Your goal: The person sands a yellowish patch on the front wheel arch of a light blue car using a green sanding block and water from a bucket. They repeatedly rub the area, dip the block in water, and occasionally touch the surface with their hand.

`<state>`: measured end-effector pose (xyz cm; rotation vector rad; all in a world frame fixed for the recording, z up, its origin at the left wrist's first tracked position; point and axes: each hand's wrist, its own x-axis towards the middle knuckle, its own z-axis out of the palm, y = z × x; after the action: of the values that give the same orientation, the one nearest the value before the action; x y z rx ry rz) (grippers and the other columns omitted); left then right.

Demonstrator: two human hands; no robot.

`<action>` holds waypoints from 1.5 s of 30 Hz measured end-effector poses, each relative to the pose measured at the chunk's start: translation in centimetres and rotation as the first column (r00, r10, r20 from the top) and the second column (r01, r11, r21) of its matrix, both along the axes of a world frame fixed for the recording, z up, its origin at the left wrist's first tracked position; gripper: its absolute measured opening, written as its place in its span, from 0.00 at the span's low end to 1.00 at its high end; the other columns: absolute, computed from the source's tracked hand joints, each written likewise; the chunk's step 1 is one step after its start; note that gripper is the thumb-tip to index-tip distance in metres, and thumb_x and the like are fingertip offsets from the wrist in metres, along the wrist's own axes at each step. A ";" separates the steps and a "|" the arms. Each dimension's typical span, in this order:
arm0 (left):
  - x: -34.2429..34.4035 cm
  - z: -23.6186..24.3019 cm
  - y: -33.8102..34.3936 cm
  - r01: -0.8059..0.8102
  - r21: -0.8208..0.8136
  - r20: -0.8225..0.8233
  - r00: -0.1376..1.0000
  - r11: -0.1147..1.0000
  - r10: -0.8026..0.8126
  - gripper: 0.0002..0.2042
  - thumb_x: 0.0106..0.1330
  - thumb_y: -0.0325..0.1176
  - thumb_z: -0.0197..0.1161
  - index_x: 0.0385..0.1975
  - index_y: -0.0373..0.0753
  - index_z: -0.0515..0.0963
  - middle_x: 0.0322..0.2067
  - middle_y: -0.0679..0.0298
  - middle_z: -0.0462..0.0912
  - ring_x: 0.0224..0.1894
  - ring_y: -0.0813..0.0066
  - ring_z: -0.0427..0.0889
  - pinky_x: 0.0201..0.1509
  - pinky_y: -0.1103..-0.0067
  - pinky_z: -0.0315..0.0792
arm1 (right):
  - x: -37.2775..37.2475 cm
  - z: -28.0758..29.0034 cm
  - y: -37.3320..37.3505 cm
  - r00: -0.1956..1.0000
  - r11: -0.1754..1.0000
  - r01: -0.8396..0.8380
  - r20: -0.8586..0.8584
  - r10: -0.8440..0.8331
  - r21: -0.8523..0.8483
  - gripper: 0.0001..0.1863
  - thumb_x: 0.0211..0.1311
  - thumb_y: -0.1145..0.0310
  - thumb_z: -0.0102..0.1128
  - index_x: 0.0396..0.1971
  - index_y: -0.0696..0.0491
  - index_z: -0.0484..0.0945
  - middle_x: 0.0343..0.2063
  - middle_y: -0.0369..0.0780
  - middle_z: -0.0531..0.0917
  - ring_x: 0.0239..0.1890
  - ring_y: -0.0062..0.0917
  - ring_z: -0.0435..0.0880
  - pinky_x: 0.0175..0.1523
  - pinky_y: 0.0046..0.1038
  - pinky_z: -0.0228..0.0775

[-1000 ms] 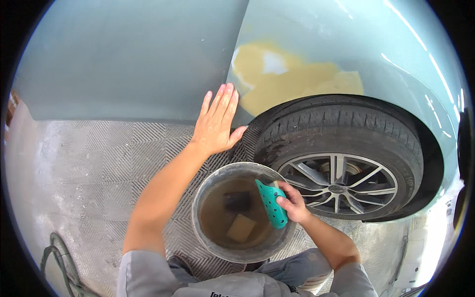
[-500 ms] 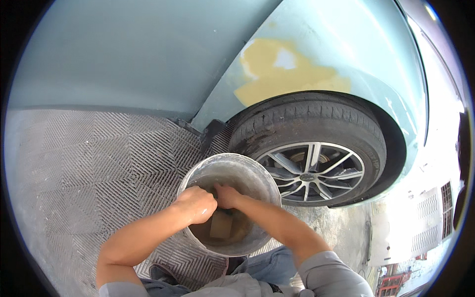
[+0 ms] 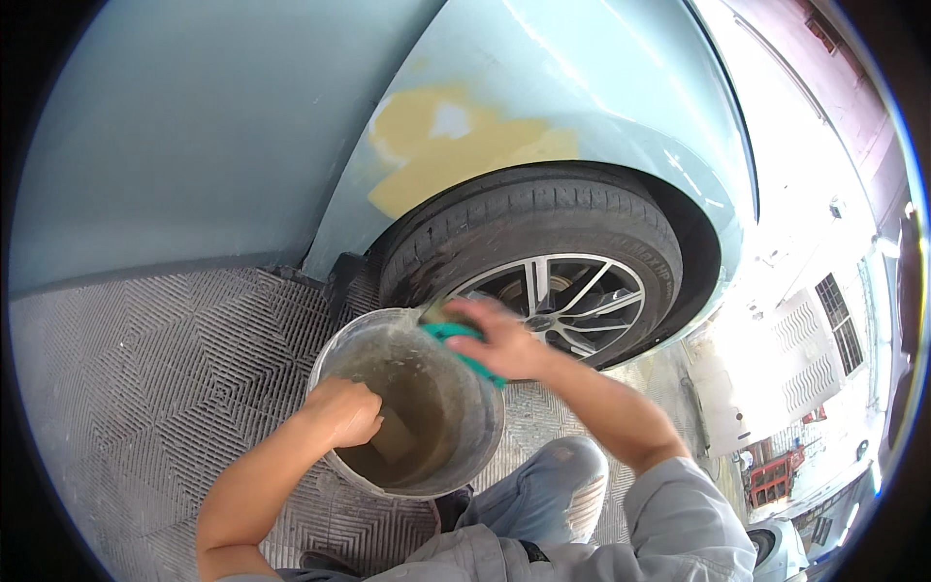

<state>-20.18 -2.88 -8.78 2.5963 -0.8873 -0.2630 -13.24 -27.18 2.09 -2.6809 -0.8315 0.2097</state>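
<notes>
Underfoot, the ground is covered by grey, ridged floor tiles (image 3: 194,388) in a slanting chevron pattern. Farther off, at the right, a whitish room is seen, with a red metal frame (image 3: 773,482), a pale slotted panel (image 3: 776,378) and, high up, a pinkish wall (image 3: 863,68).

Nearest, the lower edge is filled by a grey short-sleeved shirt (image 3: 679,514) and faded blue jeans (image 3: 553,475). A round grey bucket (image 3: 473,427) of murky brown water is set before them; in it a tan rectangular block (image 3: 393,438) is seen. Beyond, a black tyre (image 3: 529,233) on a silver-and-black spoked wheel (image 3: 582,301) is partly covered by the right hand (image 3: 499,341) and the bucket. Above it, the pale blue-green fender (image 3: 582,78) is marked by a mustard-yellow patch (image 3: 465,145) with a white spot; it is met at the left by a grey-blue door (image 3: 194,126).

The left hand (image 3: 341,412) is held inside the bucket beside the block, its fingers curled together; whether anything is gripped cannot be told. A teal-green, elongated hand pad (image 3: 482,369) is clamped in the right hand's motion-blurred fingers, over the bucket's right rim. Its long axis is slanted from upper left to lower right.
</notes>
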 end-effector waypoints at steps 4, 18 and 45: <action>0.5 -1.0 0.0 -0.030 -0.061 0.338 0.940 0.998 0.049 0.10 0.58 0.36 0.58 0.25 0.38 0.83 0.27 0.58 0.85 0.35 0.62 0.83 0.46 0.67 0.72 | -1.0 10.4 -1.0 0.694 0.994 0.000 0.716 0.082 -0.114 0.38 0.40 0.70 0.75 0.57 0.50 0.70 0.53 0.49 0.70 0.55 0.46 0.70 0.59 0.40 0.66; 0.7 -2.0 0.4 0.008 0.166 0.182 0.983 0.986 -0.039 0.09 0.56 0.33 0.56 0.24 0.41 0.83 0.25 0.60 0.85 0.36 0.67 0.83 0.48 0.72 0.68 | 7.5 4.4 10.1 0.236 0.910 -0.021 0.882 0.408 -0.415 0.28 0.51 0.65 0.59 0.56 0.32 0.74 0.63 0.39 0.64 0.59 0.39 0.65 0.60 0.47 0.55; 0.3 -1.5 0.5 0.005 0.249 0.142 0.989 0.968 -0.041 0.07 0.57 0.34 0.56 0.28 0.42 0.81 0.31 0.61 0.85 0.39 0.68 0.82 0.47 0.74 0.70 | 4.5 15.4 3.4 0.064 0.980 0.035 0.979 0.195 -0.197 0.27 0.47 0.68 0.70 0.52 0.41 0.80 0.61 0.48 0.67 0.58 0.42 0.68 0.61 0.42 0.57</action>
<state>-19.93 -2.36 -10.24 2.8691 -0.9922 -0.2036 -8.79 -23.81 17.54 -2.5635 -1.2943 -1.9502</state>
